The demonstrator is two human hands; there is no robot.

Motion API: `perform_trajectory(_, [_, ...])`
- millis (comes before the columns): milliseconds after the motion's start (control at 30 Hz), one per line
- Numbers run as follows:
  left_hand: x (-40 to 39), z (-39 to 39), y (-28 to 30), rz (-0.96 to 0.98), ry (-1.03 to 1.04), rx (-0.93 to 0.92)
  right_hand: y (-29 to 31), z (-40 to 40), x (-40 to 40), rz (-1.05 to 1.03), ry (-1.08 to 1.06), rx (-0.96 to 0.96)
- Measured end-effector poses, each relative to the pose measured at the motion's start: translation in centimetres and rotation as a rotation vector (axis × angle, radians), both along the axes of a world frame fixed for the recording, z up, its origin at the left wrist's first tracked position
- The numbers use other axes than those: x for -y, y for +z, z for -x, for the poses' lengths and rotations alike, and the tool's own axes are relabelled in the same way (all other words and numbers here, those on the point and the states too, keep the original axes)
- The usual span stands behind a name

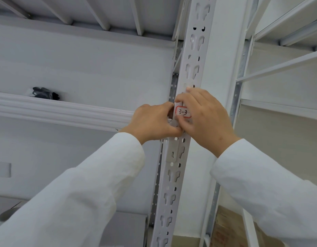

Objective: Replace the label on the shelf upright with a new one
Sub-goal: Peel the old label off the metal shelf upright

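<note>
A white perforated shelf upright [193, 56] runs from top to bottom through the middle. On it sits a white label [183, 112] with a red border and handwritten "3-3". My right hand [205, 120] lies over the upright, with its thumb and fingers on the label's top and lower edges. My left hand [154, 122] is at the upright's left edge, fingers curled and pinching the label's left side. Part of the label is hidden by my fingers.
A white shelf beam [61, 111] runs off to the left, with a dark object [45, 93] lying on the shelf above it. More white shelving [286, 65] stands at right. A brown cardboard box [230, 227] sits low at right.
</note>
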State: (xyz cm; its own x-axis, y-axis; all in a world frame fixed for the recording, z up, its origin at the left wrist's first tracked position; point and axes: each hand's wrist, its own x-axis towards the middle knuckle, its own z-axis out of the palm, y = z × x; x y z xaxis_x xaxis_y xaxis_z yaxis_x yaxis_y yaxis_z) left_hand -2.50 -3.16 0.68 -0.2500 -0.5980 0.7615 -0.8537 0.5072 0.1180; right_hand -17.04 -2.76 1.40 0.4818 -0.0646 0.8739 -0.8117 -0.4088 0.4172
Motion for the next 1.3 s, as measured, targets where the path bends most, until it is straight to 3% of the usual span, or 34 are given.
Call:
perform_trajectory(467, [0.0,0.1,0.1,-0.014,0.030,0.015,-0.2,-0.6,0.0,0.086,-0.106,0.006])
perform_trajectory(800, [0.0,0.1,0.1,-0.031,0.035,0.012,0.2,-0.4,-0.3,-0.034,-0.013,0.034])
perform_trajectory(1300, [0.2,0.0,0.1,-0.032,0.031,0.005,-0.4,-1.3,0.1,0.056,-0.061,0.096])
